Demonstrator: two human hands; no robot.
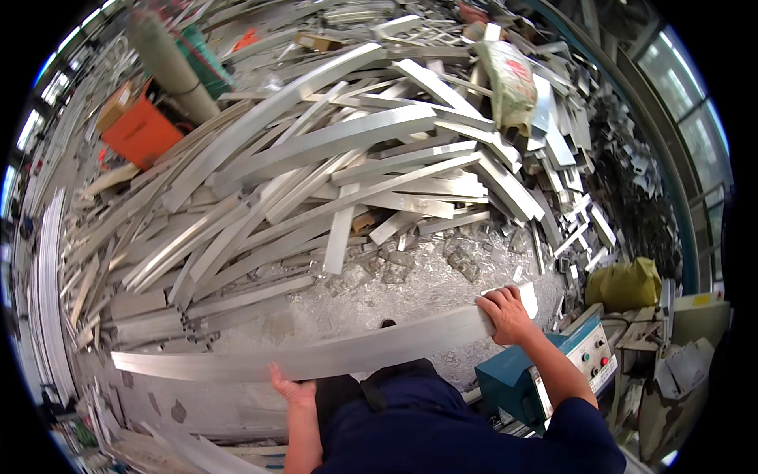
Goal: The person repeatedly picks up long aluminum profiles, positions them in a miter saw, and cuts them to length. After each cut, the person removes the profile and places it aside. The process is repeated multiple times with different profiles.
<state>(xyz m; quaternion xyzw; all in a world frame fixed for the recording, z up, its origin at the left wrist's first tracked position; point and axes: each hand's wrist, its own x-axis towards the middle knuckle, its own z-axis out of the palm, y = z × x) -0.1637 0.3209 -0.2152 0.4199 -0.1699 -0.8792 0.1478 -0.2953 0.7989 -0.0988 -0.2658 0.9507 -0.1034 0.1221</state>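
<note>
A long silvery aluminium profile lies across in front of my body, held in both hands above the floor. At its right end my right hand is closed, with the fingers bent over the top. My left hand supports the near lower edge, left of the middle. Its thumb side shows against the metal, while the other fingers are mostly hidden beneath. The profile's left end reaches out freely beyond that hand.
Ahead is a tangled heap of aluminium profiles. Metal scraps litter the floor. To the right stand a teal machine with a button panel and a yellow-green sack. A printed sack and an orange box sit farther off.
</note>
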